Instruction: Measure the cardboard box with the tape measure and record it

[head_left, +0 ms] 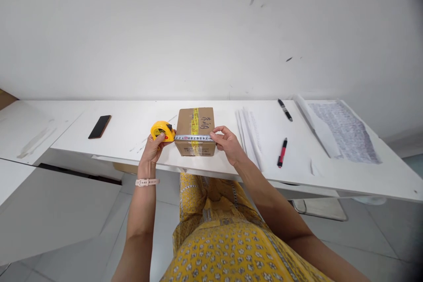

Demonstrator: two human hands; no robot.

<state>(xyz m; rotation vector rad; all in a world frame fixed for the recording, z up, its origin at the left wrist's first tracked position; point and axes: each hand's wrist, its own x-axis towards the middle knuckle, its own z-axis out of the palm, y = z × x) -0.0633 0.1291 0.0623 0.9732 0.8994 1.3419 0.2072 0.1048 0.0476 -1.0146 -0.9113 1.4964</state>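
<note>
A small brown cardboard box (195, 123) with yellow tape and handwriting sits near the front edge of the white table (132, 128). My left hand (154, 147) grips a yellow tape measure (161, 130) at the box's left side. Its white blade (193, 138) runs along the box's top front edge. My right hand (227, 142) pinches the blade's end at the box's right corner.
A black phone (99, 126) lies to the left. Stacked papers (250, 134), a red pen (282, 152), a black marker (284, 109) and printed sheets (340, 130) lie to the right. A white wall stands behind the table.
</note>
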